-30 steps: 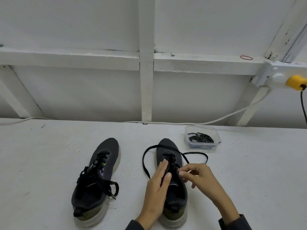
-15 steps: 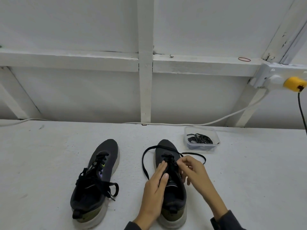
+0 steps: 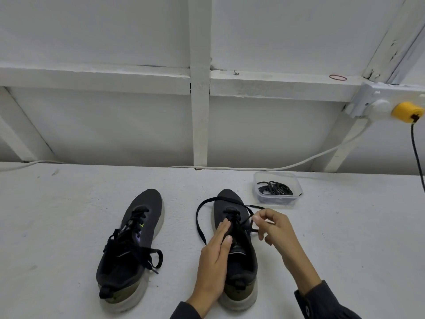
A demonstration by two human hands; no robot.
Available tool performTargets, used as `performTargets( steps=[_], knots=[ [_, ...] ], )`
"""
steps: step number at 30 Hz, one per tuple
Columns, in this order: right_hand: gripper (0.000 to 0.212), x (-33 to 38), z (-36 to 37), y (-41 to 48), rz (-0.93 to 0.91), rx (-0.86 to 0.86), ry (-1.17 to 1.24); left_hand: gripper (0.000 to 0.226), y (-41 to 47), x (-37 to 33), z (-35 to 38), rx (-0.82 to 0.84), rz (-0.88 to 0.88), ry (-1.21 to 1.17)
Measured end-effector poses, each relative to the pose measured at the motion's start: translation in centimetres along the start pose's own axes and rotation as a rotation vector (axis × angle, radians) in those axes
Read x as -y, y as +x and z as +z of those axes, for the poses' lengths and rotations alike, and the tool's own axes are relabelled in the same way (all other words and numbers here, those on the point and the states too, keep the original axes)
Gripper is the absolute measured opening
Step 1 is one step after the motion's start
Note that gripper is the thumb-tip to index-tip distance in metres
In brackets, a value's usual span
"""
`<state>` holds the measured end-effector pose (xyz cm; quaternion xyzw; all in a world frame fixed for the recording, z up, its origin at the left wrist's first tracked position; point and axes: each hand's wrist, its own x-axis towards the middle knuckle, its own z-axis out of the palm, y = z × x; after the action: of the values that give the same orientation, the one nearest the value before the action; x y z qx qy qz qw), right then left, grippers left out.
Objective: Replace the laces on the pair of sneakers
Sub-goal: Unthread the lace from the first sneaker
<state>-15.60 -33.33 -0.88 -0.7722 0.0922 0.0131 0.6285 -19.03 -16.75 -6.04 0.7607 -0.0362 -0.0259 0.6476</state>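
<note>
White table (image 3: 69,215) holds two dark sneakers side by side: left hand (image 3: 215,254) lies flat, fingers straight, on the right sneaker (image 3: 239,261), right hand (image 3: 274,229) pinches its black lace (image 3: 200,217) beside the eyelets, left sneaker (image 3: 135,238) sits laced.

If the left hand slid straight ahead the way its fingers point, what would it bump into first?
Most likely the black lace threaded across the sneaker, just ahead of the left hand, which lies flat on that shoe. Depth is hard to judge.
</note>
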Motion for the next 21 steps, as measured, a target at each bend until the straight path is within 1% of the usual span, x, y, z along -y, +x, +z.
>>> performTargets(
  steps=[3,5,7,11,12,13,16,17,18,19,21],
  knots=[
    [0.017,-0.3,0.3,-0.8,0.071,0.171,0.011,0.037,-0.1,0.0,0.0,-0.014,0.001,-0.012],
    [0.017,-0.7,0.1,-1.1,0.092,0.227,0.019,0.038,-0.1,0.0,0.0,-0.018,0.007,-0.007],
    [0.019,-0.8,-0.3,-0.9,0.063,0.191,0.041,0.038,-0.1,0.0,0.0,-0.021,0.006,-0.006],
    [0.018,-0.7,-1.7,0.4,0.019,-0.1,0.153,0.036,-0.1,-0.1,0.0,-0.006,0.004,-0.005],
    [0.018,-0.8,-1.9,0.6,0.029,-0.111,0.176,0.035,-0.2,-0.1,0.0,-0.008,0.003,-0.006],
    [0.018,-0.9,-1.9,0.5,0.049,-0.07,0.18,0.035,-0.2,-0.1,0.0,-0.012,0.003,-0.009],
    [0.012,-1.3,-0.9,-0.5,0.129,0.192,0.06,0.037,-0.1,-0.1,0.0,-0.022,0.003,-0.007],
    [0.011,-1.5,-0.7,-0.8,0.129,0.24,0.017,0.037,-0.1,0.0,0.0,-0.02,0.003,-0.003],
    [0.012,-1.6,-0.7,-0.7,0.112,0.239,0.004,0.038,-0.1,0.0,0.0,-0.016,0.004,0.0],
    [0.015,-1.6,-0.8,-0.5,0.089,0.196,0.019,0.038,-0.1,0.0,0.0,-0.011,0.005,0.005],
    [0.022,-1.4,-1.2,0.0,0.043,0.037,0.088,0.037,-0.1,-0.1,0.0,-0.006,0.004,0.011]
  ],
)
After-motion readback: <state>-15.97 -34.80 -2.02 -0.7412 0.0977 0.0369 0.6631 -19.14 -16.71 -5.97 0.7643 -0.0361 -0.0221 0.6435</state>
